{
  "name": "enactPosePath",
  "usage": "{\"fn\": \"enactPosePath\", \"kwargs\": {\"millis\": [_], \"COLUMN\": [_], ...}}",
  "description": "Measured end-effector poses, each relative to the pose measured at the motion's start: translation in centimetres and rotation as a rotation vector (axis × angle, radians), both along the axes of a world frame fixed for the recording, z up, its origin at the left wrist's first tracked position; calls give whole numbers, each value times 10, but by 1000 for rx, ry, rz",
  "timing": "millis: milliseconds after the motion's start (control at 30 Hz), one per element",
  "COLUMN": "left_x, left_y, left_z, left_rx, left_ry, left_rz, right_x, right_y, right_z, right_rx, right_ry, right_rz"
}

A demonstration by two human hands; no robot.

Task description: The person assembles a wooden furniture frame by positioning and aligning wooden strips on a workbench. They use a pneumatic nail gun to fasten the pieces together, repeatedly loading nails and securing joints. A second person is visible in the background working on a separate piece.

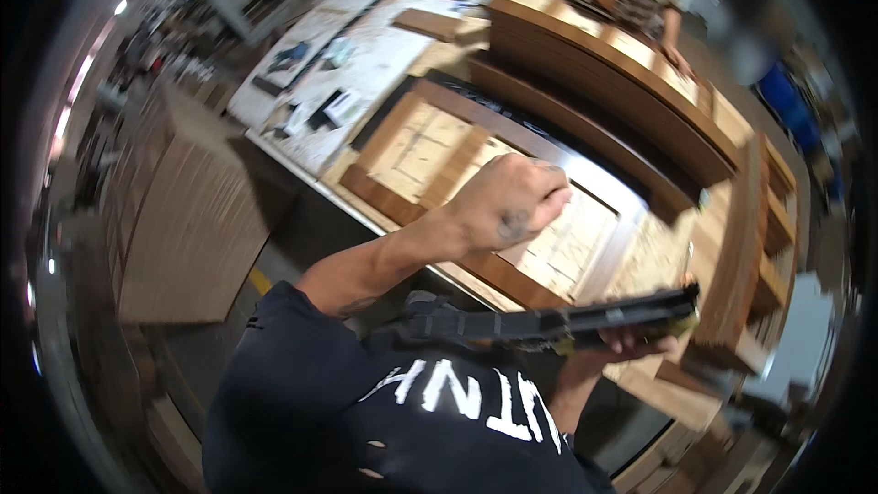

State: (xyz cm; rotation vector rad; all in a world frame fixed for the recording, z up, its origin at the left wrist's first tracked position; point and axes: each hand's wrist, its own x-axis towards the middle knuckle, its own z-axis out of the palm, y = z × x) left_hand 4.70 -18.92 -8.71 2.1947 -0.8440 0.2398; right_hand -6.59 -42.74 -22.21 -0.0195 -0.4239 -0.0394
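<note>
Before me on the workbench lies a flat brown wooden frame (380, 194) with crosspieces and pale board showing through its openings. My left hand (517, 201) is closed in a fist above the middle of this frame; what it holds, if anything, is hidden. Low on the right, my right hand (636, 348) grips a long black tool (549, 322) from beneath. The tool lies sideways in front of my body, by the frame's near right corner. Blur and the angle hide its exact kind.
Beyond the frame stand long brown wooden pieces (604, 55), with a co-worker's hand (677, 59) on them. Another slatted wooden assembly (745, 247) stands on the right. Scraps litter the white bench top (302, 101). A stack of boards (197, 229) is at left.
</note>
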Motion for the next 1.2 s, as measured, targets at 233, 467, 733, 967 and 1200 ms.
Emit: {"fn": "enactPosePath", "kwargs": {"millis": [233, 467, 733, 967, 1200], "left_x": [-34, -19, 79, 108, 163], "left_y": [305, 502, 475, 502, 374], "left_z": [-162, -266, -359, -371, -84], "left_rx": [337, 523, 427, 409, -678], "left_ry": [304, 685, 404, 241, 468], "left_rz": [555, 938, 920, 734, 162], "right_x": [59, 86, 85, 78, 125], "right_y": [64, 168, 222, 259, 315], "right_z": [17, 4, -27, -25, 28], "right_rx": [-86, -28, -86, -65, -188], "right_ry": [-48, 99, 218, 126, -78], "right_rz": [-100, -235, -233, -167, -242]}}
